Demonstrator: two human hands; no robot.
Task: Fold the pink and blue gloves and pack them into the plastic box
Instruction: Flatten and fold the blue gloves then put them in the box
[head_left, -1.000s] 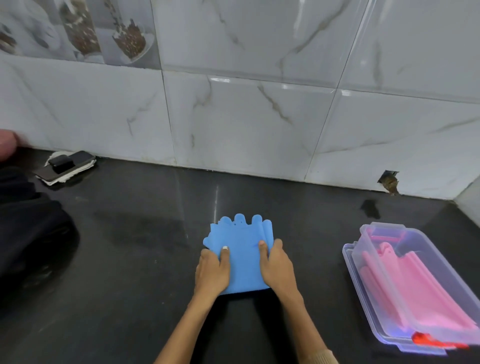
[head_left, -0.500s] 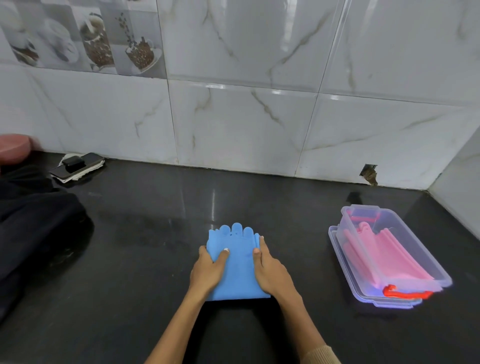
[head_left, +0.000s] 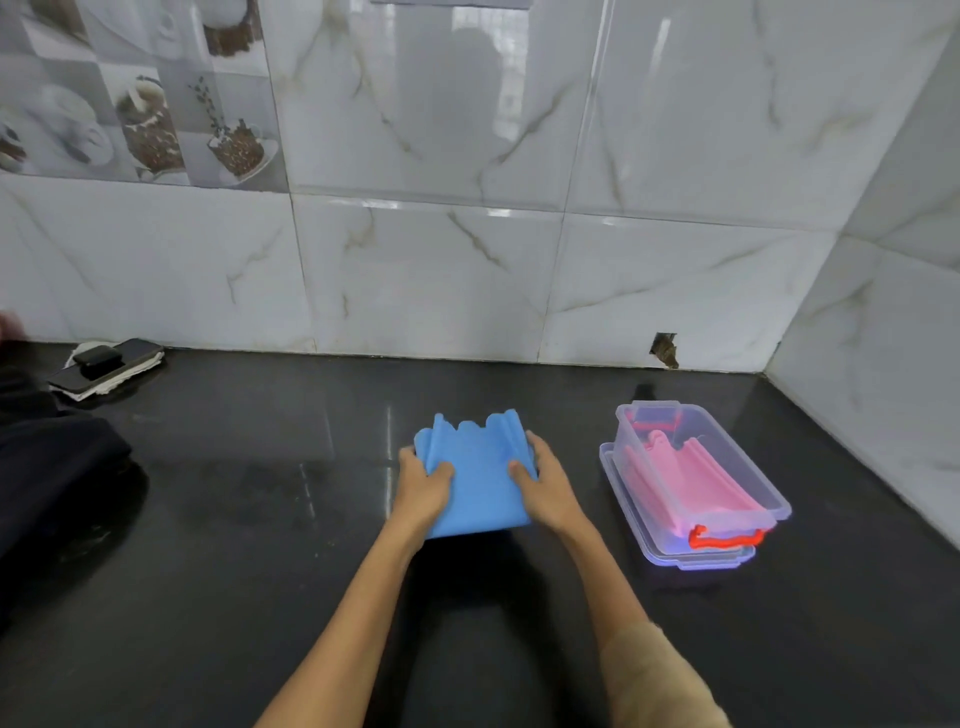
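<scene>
**Q:** What occupies the centre of the black countertop (head_left: 260, 519)?

**A:** The folded blue gloves (head_left: 475, 475), fingertips pointing toward the marble-tiled wall (head_left: 467, 280). The left hand (head_left: 423, 486) grasps their left edge, thumb on top and fingers wrapped around the side. The right hand (head_left: 545, 486) grasps the right edge in the same manner.

**Q:** And the pink gloves (head_left: 691, 480)?

**A:** Folded and lying inside the clear plastic box (head_left: 753, 480), to the right of the hands and apart from them. The box sits on its clear lid (head_left: 618, 483); a red latch (head_left: 727, 539) shows at its near end.

**Q:** What lies at the left?

**A:** A phone (head_left: 111, 364) with a small black object (head_left: 96, 356) on top, resting on white paper (head_left: 104, 387) by the wall. A dark cloth (head_left: 52, 467) covers the left edge of the countertop.
</scene>
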